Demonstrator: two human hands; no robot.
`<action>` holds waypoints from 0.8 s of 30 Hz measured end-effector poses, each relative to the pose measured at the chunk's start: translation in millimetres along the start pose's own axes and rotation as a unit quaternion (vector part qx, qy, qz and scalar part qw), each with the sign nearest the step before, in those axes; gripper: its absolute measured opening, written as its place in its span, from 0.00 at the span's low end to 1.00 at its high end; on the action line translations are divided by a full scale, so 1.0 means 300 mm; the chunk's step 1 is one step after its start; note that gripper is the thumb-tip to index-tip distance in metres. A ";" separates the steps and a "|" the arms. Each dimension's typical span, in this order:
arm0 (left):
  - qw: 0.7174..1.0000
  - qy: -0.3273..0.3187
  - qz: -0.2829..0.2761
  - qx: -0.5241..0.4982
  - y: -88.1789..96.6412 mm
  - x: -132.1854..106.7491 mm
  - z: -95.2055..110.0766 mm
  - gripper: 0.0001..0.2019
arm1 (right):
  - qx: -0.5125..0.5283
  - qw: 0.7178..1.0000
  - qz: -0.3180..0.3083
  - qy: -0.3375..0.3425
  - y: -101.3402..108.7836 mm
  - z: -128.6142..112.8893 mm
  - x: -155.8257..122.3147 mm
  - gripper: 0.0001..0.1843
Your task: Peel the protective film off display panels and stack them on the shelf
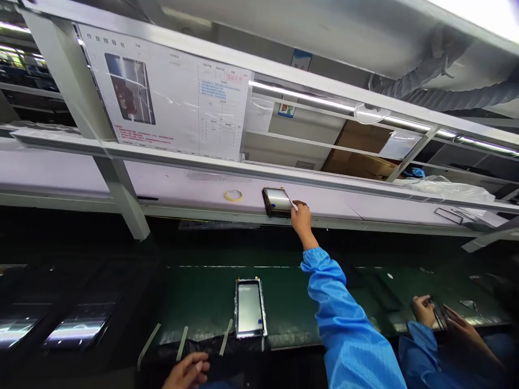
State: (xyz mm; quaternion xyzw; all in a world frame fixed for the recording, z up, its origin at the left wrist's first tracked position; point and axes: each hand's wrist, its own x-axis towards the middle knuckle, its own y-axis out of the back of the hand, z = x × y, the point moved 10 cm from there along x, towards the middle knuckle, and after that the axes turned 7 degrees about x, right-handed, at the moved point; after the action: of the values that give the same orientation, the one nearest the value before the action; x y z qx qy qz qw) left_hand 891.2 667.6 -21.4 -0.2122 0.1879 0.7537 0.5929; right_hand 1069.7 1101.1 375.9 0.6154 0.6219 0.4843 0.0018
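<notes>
My right hand (301, 218) reaches up to the white shelf, its fingers closed on the right edge of the top display panel (278, 199) in a small stack. The panel has a grey screen, a dark frame and a blue tab. My left hand (187, 370) is low at the bench's front edge, with fingers loosely bent and apart and nothing visible in them. Another display panel (250, 308) lies face up on the green bench mat, to the right of and beyond my left hand. Strips of pale tape (182, 343) hang from the bench edge beside it.
A yellow tape roll (233, 195) lies on the shelf (194, 189) left of the stack. An upright post (125, 197) and rails frame the shelf. At right, a co-worker's hands (425, 311) hold a dark frame. Dark glossy panels (79, 327) lie at left.
</notes>
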 end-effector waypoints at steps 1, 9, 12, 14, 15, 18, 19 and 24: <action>1.000 -0.020 0.012 -0.011 0.016 -0.021 0.015 0.38 | 0.028 0.999 0.001 0.045 -0.022 -0.016 -0.098 0.20; 0.997 -0.068 0.004 -0.021 0.105 -0.108 0.018 0.31 | -0.105 0.877 -0.468 0.006 -0.710 0.199 -1.200 0.31; 0.997 -0.071 -0.002 -0.015 0.126 -0.118 -0.014 0.28 | -0.147 0.837 -0.527 -0.001 -0.823 0.246 -1.418 0.40; 0.997 -0.070 -0.010 -0.011 0.133 -0.131 -0.027 0.27 | -0.165 0.821 -0.547 0.010 -0.864 0.259 -1.479 0.41; 0.997 -0.069 -0.011 -0.010 0.138 -0.139 -0.029 0.27 | -0.173 0.815 -0.553 0.017 -0.879 0.263 -1.493 0.42; 0.997 -0.071 -0.007 -0.011 0.160 -0.161 -0.035 0.27 | -0.197 0.802 -0.563 0.043 -0.914 0.270 -1.506 0.41; 0.997 -0.069 -0.003 -0.014 0.170 -0.165 -0.041 0.27 | -0.205 0.799 -0.563 0.053 -0.923 0.271 -1.507 0.41; 0.997 -0.063 0.023 -0.037 0.222 -0.171 -0.092 0.28 | -0.234 0.794 -0.553 0.092 -0.950 0.254 -1.520 0.37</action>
State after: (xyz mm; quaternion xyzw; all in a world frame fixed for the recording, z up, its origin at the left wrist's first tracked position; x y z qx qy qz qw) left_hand 839.5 596.0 -14.7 -0.1816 0.1265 0.7856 0.5779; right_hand 1008.3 861.6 -107.6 0.0997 0.7210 0.5860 0.3561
